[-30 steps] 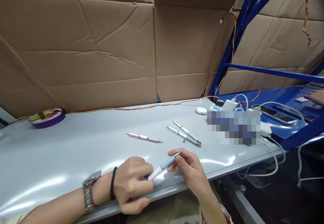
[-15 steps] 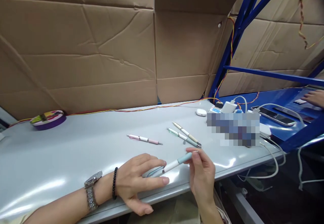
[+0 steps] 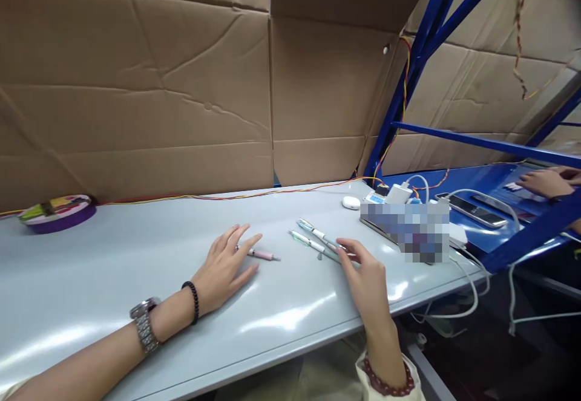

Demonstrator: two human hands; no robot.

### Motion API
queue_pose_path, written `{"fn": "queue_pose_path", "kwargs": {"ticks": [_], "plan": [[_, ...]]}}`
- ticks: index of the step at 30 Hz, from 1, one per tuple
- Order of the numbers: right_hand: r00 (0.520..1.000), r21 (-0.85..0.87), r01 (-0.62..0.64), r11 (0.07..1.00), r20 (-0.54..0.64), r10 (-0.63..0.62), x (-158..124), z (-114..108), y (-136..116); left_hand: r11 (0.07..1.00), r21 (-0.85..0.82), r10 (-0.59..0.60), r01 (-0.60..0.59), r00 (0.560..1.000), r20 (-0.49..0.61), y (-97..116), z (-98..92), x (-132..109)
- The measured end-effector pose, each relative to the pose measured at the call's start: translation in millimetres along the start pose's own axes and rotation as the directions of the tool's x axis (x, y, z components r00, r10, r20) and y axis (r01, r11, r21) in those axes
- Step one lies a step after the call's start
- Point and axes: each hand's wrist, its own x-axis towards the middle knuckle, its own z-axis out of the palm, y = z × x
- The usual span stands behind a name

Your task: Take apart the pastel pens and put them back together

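My left hand (image 3: 226, 268) lies over the rear part of a pink and white pen (image 3: 265, 255), fingers stretched and apart; its pink front end shows past the fingertips. My right hand (image 3: 365, 271) pinches the front end of a light-blue and white pen (image 3: 313, 228) on the table. Just below it, almost parallel, lies a green and white pen (image 3: 305, 241), its tip hidden by the right fingers. The beige pen cannot be made out clearly.
A round purple box (image 3: 63, 222) sits at the far left. White earphone case (image 3: 351, 202), chargers (image 3: 398, 194) and cables are at the right. Behind stands a cardboard wall (image 3: 190, 98) beside a blue metal frame (image 3: 385, 141). Another person's hand (image 3: 542, 182) rests near a phone (image 3: 476, 210).
My right hand has carried the blue pen forward to lie alongside the green pen. My left hand has left the blue pen and moved forward and left over the pink pen.
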Motion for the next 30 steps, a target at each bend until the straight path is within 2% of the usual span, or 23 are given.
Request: {"fn": "queue_pose_path", "kwargs": {"ticks": [5, 11, 15, 18, 23, 26, 30], "plan": [[0.999, -0.091, 0.003, 0.996, 0.039, 0.001, 0.9, 3.3, 4.2, 0.999, -0.027, -0.020, 0.022, 0.998, 0.066, -2.4, 2.0, -1.1], [0.972, -0.172, 0.232, 0.957, -0.008, -0.237, -1.7, 5.0, 3.5, 0.987, -0.158, -0.002, 0.010, 0.999, 0.049, -3.3, 4.1, 0.6], [0.942, -0.228, 0.336, 0.914, 0.108, -0.319, -4.5, 9.7, 0.9, 0.969, -0.248, 0.005, 0.016, 0.996, 0.085, 3.9, -1.4, 3.6], [0.930, -0.251, 0.358, 0.899, 0.174, -0.322, -4.5, 10.8, 0.4, 0.951, -0.307, -0.002, 0.036, 0.994, 0.110, 9.6, -6.8, 4.5], [0.939, -0.119, 0.320, 0.940, 0.168, -0.299, -8.1, 5.3, -7.2, 0.905, -0.424, 0.008, 0.036, 0.995, 0.101, 14.3, -9.7, 0.0], [0.971, 0.101, 0.190, 0.977, 0.127, -0.202, -19.2, 4.5, -21.0, 0.881, -0.471, 0.001, 0.039, 0.997, 0.083, 16.6, -8.7, -4.7], [0.968, 0.313, 0.094, 0.945, 0.193, -0.160, -35.9, 11.9, -39.5, 0.870, -0.491, 0.063, -0.044, 0.998, 0.022, 20.4, -8.9, -9.9]]}}
